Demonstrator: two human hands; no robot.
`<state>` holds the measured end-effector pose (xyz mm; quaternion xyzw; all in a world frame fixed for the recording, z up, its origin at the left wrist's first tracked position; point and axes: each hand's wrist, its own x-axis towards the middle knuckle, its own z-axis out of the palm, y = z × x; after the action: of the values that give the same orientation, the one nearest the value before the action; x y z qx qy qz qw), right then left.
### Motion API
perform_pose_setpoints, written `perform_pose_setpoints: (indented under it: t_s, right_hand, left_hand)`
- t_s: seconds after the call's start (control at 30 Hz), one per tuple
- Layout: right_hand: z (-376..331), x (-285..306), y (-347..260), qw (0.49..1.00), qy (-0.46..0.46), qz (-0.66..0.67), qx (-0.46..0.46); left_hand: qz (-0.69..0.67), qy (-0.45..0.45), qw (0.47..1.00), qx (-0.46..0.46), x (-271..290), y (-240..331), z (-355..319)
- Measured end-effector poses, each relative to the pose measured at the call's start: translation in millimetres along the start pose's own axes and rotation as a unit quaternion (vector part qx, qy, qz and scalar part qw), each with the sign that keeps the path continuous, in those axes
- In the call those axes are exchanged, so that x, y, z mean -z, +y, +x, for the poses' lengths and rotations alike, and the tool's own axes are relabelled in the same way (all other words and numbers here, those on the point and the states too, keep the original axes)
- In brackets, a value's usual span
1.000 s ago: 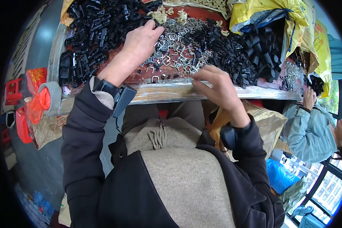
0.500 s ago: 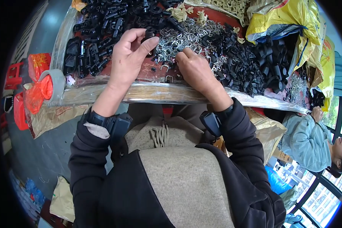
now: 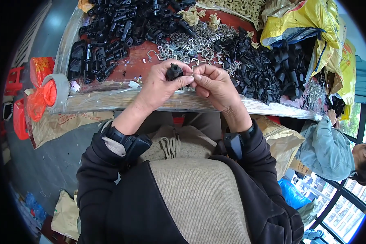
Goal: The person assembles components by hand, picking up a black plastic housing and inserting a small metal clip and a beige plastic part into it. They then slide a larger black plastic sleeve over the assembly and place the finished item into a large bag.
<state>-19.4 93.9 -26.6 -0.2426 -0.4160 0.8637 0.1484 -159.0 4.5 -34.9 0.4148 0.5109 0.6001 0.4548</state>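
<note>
Closed round a black cylindrical plastic part, my left hand hovers over the near edge of the work table. The part's round end with a central opening points up at me. My right hand is close beside it, thumb and forefinger pinched together at the left thumb's tip. Whatever sits in that pinch is too small to name. Just beyond both hands spreads a heap of bent metal wire clips. Similar black plastic parts pile up at the far left.
Small black pieces and larger black curved pieces lie to the right. Beige plastic parts are at the back. A yellow sack stands far right, a tape roll hangs at the left corner. Another person sits at right.
Both hands have drawn together and nearer to the table's front edge. My right hand has left the clip heap. My left hand has turned, showing the black part's end.
</note>
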Motion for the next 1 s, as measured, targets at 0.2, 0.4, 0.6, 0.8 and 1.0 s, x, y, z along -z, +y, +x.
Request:
perform_pose_setpoints:
  t_s: [0.2, 0.4, 0.6, 0.8, 1.0]
  right_hand:
    - [-1.2, -0.4, 3.1, 0.999, 0.026, 0.016, -0.012]
    - [2.3, -2.9, 15.3, 0.997, 0.050, -0.007, 0.057]
    - [4.1, -3.5, 12.9, 0.975, 0.071, -0.180, 0.111]
    - [5.3, -1.9, 6.9, 0.999, 0.007, 0.047, -0.002]
    - [11.8, 3.4, 11.1, 0.983, 0.029, -0.143, 0.112]
  left_hand:
    - [-0.025, 0.022, 0.999, 0.017, -7.6, -1.9, 2.0]
    - [-0.083, 0.053, 0.991, 0.089, -11.3, -7.6, 3.9]
    - [-0.140, 0.091, 0.975, 0.148, -14.0, -9.6, 7.7]
    - [-0.085, 0.080, 0.986, 0.121, -11.3, -6.0, 9.3]
    - [-0.133, 0.091, 0.977, 0.141, -11.8, -5.6, 12.4]
